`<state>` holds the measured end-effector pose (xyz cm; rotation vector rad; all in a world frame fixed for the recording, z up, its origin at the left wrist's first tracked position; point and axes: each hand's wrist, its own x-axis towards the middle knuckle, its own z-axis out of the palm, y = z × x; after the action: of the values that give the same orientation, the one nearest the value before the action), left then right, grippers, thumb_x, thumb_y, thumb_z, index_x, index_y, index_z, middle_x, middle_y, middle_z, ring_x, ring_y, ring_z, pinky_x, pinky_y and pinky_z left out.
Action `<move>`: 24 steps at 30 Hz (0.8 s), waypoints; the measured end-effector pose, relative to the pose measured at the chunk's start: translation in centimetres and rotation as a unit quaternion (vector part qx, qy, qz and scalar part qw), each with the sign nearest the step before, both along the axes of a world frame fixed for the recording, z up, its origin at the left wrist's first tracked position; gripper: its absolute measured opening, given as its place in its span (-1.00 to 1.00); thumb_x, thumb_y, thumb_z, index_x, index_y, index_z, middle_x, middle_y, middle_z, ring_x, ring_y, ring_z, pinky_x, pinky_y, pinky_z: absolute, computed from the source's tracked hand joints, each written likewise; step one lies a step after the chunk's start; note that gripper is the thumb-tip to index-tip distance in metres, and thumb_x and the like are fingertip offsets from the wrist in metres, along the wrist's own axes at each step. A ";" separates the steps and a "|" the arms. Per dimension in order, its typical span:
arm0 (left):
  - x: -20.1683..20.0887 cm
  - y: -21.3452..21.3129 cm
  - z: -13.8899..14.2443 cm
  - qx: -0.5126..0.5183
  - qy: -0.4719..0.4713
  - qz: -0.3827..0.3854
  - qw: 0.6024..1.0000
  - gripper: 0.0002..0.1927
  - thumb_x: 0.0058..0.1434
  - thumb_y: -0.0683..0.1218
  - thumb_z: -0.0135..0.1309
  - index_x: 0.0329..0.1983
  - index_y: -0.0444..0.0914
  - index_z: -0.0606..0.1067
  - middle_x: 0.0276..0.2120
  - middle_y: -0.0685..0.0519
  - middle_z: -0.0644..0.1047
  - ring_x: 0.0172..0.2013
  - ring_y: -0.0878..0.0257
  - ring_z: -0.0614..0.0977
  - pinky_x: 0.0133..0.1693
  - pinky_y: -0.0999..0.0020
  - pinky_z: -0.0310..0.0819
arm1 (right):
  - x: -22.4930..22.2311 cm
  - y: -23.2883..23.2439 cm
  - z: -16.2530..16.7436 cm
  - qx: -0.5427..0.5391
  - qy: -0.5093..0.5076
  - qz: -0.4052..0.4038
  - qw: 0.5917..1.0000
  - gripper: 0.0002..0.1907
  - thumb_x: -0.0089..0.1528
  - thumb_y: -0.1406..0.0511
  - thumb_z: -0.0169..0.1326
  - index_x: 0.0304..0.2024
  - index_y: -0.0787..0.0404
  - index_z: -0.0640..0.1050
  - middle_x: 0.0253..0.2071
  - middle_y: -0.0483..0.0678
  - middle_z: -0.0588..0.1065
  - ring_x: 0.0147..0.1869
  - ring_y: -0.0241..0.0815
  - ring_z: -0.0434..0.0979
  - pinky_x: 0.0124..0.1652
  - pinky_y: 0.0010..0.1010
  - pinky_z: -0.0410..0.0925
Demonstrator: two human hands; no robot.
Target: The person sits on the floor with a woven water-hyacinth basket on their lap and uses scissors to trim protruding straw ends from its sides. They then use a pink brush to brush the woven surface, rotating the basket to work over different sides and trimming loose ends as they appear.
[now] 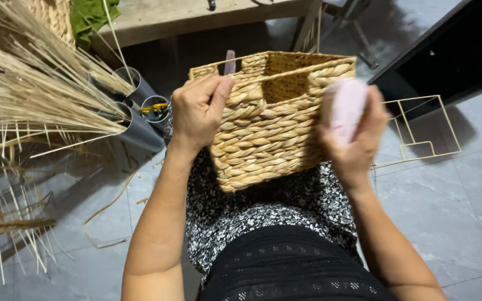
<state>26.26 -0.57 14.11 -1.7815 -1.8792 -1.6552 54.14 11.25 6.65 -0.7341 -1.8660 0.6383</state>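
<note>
Woven basket [271, 125], rectangular, of thick twisted straw-coloured fibre, resting on the person's lap and tilted so that its open top faces away and slightly upward; its long axis runs left to right across the knees. A handle cut-out shows in the upper part of the near wall. The basket lies directly in front of both hands, between them, and each hand touches one end of it, so neither is clearly nearer.

Bundles of dry reed [34, 89], fanned out at the left of the view, with loose stalks scattered on the grey tiled floor [453, 212]. A bare wire frame [419, 131], pale and box-shaped, stands on the floor just beyond the basket's right end. Grey tubes [135, 117] lie near the reeds, one holding small yellow-handled tools. A wooden bench [196, 17] crosses the top of the view.

Left hand [196, 111]: closed over the basket's upper left corner, thumb pressed against the woven rim, fingers curled out of sight behind it. A slim pale tool [229, 62] rises just above this hand; whether the hand holds it cannot be told.

Right hand [358, 134]: wrapped around a pink, rounded, flat object [346, 108], blurred, which it holds against the basket's right end.
</note>
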 end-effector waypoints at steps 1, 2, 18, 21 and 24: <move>0.1 -0.1 0.0 0.004 0.007 0.009 1.000 -0.82 0.44 -0.11 0.09 -0.20 -0.30 0.61 -0.39 -0.02 0.61 -0.37 0.12 0.65 -0.26 0.27 0.47 | -1.3 -0.8 0.0 0.006 0.031 0.043 0.999 -0.04 0.30 0.16 0.37 0.53 0.17 0.06 0.35 0.03 0.19 0.46 -0.08 0.27 0.45 -0.26 0.22; 0.2 -0.2 -0.1 -0.003 0.000 0.019 1.000 -0.82 0.43 -0.11 0.09 -0.21 -0.30 0.62 -0.41 -0.02 0.61 -0.40 0.13 0.64 -0.28 0.26 0.45 | -2.3 -1.9 0.1 0.066 -0.020 0.029 0.997 -0.01 0.22 0.17 0.37 0.52 0.15 0.08 0.32 0.06 0.26 0.39 -0.06 0.31 0.37 -0.22 0.26; 0.1 -0.3 -0.3 -0.010 -0.016 0.022 1.000 -0.79 0.51 -0.08 0.04 -0.17 -0.25 0.64 -0.43 0.00 0.61 -0.44 0.20 0.55 -0.32 0.31 0.39 | -1.5 2.2 0.8 0.056 -0.034 0.005 0.998 -0.05 0.26 0.02 0.32 0.53 0.19 0.17 0.34 0.10 0.36 0.38 -0.04 0.42 0.34 -0.22 0.36; 0.1 -0.2 -0.4 -0.017 -0.027 0.031 0.999 -0.79 0.50 -0.08 0.05 -0.17 -0.24 0.65 -0.45 0.01 0.60 -0.46 0.21 0.54 -0.34 0.31 0.38 | 2.4 5.1 0.3 -0.014 -0.029 -0.089 0.996 -0.08 0.33 0.03 0.35 0.52 0.24 0.17 0.44 0.10 0.24 0.55 -0.07 0.31 0.47 -0.22 0.29; 0.2 -0.3 -0.4 -0.017 -0.022 0.035 0.999 -0.78 0.51 -0.08 0.04 -0.17 -0.24 0.65 -0.42 0.01 0.61 -0.45 0.21 0.54 -0.33 0.31 0.38 | 3.8 4.8 -0.4 -0.054 0.069 -0.027 0.996 -0.06 0.36 0.05 0.35 0.54 0.25 0.12 0.50 0.12 0.22 0.56 -0.05 0.23 0.51 -0.24 0.17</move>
<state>26.41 -0.86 13.70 -1.6843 -1.9760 -1.6621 57.98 16.02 6.22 -0.7889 -1.6893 0.7413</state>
